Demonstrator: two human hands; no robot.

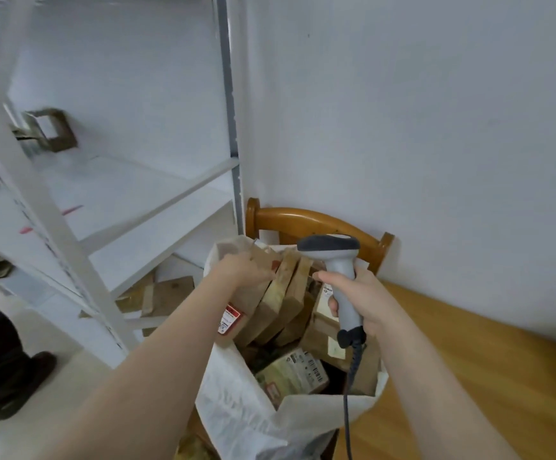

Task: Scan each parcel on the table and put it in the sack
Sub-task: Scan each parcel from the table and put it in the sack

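We see the left hand [243,270] over the mouth of the white sack [236,403], its fingers [265,273] curled over the top edge of a brown parcel [250,302] and gripping it. That parcel stands tilted at the sack's left side, with a red-and-white label low on its face, and it leans against two more brown packages just beside it. Other parcels [291,373] lie deeper in the sack, one showing a barcode label.

The right hand [361,293] holds a grey scanner [333,249], its fingers wrapped tight round the handle. The dark head sits above the sack and points left toward the held parcel. A coiled cable [348,410] drops from the handle's base past the sack's rim.

Behind the sack we see the curved back of a wooden chair [303,220] against the wall. The wooden bench [469,360] is on the right. To the left stands a white shelf [120,194] with a small box [54,131] on it, and more cardboard lies under its lowest board.
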